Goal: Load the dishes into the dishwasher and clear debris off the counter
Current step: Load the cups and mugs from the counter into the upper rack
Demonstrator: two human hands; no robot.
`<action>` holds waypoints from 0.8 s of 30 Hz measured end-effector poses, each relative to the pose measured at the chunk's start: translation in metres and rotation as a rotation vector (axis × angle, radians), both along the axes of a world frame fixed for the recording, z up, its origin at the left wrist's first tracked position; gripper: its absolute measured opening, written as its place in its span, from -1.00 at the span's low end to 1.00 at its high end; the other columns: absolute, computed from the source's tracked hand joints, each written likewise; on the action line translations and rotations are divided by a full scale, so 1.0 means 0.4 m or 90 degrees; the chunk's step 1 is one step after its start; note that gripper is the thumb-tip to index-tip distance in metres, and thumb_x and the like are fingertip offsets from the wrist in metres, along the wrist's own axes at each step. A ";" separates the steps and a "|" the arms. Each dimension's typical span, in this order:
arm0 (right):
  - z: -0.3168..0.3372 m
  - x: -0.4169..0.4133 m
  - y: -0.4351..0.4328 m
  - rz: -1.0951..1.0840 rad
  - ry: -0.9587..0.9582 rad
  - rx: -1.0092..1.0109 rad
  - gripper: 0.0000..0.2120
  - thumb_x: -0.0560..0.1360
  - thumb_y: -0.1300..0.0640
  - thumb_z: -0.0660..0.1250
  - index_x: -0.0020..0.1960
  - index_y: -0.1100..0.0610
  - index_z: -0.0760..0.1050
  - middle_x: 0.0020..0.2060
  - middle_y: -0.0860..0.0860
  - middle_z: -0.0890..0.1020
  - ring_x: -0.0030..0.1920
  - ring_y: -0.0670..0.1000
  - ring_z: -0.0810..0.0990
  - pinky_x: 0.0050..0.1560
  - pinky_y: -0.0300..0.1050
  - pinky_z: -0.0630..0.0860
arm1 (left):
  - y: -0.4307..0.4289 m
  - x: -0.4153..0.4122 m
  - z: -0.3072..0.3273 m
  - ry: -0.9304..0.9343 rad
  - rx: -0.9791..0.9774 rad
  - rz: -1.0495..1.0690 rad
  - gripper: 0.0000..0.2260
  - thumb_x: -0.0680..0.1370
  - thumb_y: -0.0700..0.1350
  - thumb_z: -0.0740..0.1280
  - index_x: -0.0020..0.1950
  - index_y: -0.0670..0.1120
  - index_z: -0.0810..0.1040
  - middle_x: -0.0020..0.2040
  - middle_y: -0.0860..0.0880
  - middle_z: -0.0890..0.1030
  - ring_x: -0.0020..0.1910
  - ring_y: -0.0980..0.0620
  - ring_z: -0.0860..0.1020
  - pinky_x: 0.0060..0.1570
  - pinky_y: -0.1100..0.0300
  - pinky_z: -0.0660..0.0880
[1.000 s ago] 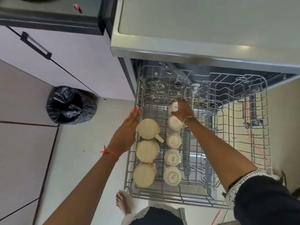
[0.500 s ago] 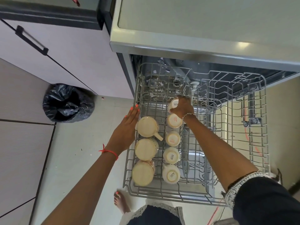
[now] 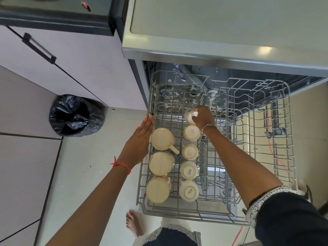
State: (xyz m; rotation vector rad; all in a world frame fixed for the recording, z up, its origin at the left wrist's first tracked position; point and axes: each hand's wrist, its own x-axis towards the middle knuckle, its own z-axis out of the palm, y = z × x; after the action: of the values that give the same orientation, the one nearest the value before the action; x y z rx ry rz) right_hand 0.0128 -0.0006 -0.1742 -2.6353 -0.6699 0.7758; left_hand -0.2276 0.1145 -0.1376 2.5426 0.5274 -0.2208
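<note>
The cup (image 3: 189, 115) is gripped base up by the right grip (image 3: 204, 118), fingers curled round it, presumably so that it drains once seated in the rack (image 3: 177, 214). The left grip (image 3: 140, 139), flat with fingers straight, is laid against the rack's rim, probably to steady it. The cup is cream and glossy. Four matching cups (image 3: 190, 151) are lined up inverted just behind the right grip, toward its wrist.

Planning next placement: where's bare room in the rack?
Free: rack right half, right of the small cups; also back-left corner beyond the far big mug. Crowded: left side, three big mugs beside five small cups; right hand grips the farthest cup.
</note>
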 end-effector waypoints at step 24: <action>-0.021 0.010 0.018 0.143 0.016 -0.057 -0.38 0.38 0.19 0.44 0.39 0.16 0.30 0.30 0.16 0.35 0.35 0.17 0.25 0.28 0.02 0.35 | -0.009 0.001 0.000 -0.020 -0.004 0.011 -0.35 0.53 -0.40 0.11 0.45 -0.10 -0.22 0.48 0.00 -0.25 0.44 0.06 -0.31 0.42 0.19 -0.17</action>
State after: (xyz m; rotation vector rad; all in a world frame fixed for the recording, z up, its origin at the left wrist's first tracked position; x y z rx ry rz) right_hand 0.0169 0.0065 -0.1825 -2.6551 -0.9566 0.9189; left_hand -0.2272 0.1109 -0.1377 2.5305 0.5349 -0.1756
